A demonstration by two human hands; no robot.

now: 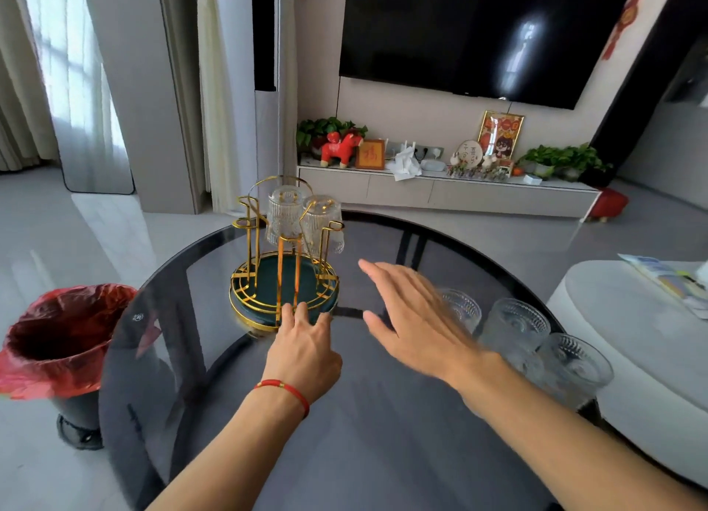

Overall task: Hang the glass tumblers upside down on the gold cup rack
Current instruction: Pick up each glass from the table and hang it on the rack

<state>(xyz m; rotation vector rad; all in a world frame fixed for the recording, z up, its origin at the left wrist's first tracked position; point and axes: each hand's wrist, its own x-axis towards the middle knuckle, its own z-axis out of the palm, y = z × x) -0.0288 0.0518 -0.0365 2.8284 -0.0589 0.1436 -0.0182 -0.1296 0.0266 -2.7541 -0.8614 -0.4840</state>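
Observation:
The gold cup rack (284, 280) with a dark green base stands on the round glass table (344, 434), left of centre. Two glass tumblers (284, 215) (322, 227) hang upside down on its far pegs. My left hand (306, 345) rests with its fingertips on the near rim of the rack's base. My right hand (417, 319) hovers open and blurred over the table, to the right of the rack. Three more tumblers stand upright at the table's right edge: one (461, 309) partly hidden behind my right hand, one (515, 328) beside it, one (574, 365) nearest me.
A bin with a red liner (61, 338) stands on the floor left of the table. A white rounded seat (632, 319) sits to the right, with papers on it. A TV cabinet (440, 192) and a wall screen are beyond.

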